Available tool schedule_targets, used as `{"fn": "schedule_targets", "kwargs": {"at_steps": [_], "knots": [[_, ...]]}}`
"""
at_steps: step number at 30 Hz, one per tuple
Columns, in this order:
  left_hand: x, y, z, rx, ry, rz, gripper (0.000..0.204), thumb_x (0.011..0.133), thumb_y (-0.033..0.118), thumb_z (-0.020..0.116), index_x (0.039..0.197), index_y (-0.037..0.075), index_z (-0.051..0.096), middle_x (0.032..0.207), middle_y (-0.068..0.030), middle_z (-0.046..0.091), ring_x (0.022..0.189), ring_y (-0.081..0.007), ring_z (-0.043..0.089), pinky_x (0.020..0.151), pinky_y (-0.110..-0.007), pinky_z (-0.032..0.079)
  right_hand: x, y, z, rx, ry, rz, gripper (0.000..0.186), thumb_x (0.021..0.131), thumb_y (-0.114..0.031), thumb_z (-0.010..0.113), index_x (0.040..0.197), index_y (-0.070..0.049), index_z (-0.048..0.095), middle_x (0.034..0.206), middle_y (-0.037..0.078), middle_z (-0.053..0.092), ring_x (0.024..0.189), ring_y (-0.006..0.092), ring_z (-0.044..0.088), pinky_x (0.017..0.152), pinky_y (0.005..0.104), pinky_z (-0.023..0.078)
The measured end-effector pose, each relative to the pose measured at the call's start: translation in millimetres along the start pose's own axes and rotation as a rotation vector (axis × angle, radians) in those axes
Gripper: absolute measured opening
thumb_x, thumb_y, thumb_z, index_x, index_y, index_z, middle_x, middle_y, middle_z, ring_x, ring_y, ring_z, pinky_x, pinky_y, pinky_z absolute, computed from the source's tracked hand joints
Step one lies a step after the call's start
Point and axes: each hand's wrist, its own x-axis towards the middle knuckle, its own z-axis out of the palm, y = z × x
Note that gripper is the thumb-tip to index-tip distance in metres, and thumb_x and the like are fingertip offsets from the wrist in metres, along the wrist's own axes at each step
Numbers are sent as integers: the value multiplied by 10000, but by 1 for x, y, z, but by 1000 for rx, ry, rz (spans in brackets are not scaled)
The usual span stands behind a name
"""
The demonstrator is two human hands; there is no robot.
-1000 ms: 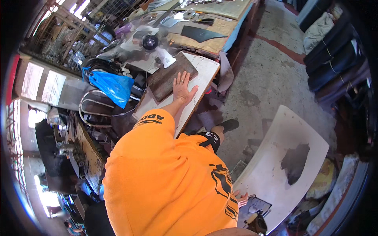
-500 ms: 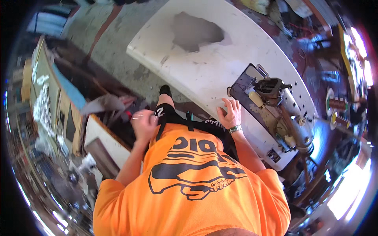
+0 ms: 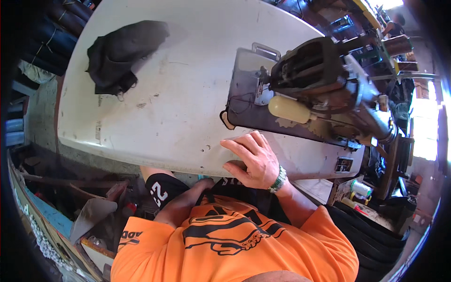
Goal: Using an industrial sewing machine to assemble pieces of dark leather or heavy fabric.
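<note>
Right hand [image 3: 253,162] is lying flat on the near edge of the white worktop [image 3: 155,108], fingers [image 3: 237,146] spread open and gripping nothing, palm down just in front of the sewing machine [image 3: 324,84] and its dark base plate [image 3: 263,110]. A beaded wristband [image 3: 278,180] is sitting on that wrist. Left forearm is dropping below the worktop edge; the left hand is hiding there, so can't tell its fingers. Dark cloth [image 3: 120,54] is lying bunched at the far left of the worktop, well apart from the hand.
</note>
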Motion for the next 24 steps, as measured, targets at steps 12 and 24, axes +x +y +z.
{"fn": "schedule_targets", "kwargs": {"at_steps": [12,24], "knots": [[84,63,-65,155,-39,459,580,876,506,621,1183,16,663,1198,-231,658,1150,-397,609,1017,-475,454,7,0,-5,-35,-108,56,493,807,-245,701,1261,-91,587,1072,87,578,1003,284,533,902,406,450],[156,138,-188,387,82,797,572,873,502,627,1167,13,672,1200,-230,658,1158,-393,607,1017,-471,455,-3,2,0,40,-67,21,451,826,-247,718,1236,-95,611,1047,81,592,971,282,549,883,403,458]]}}
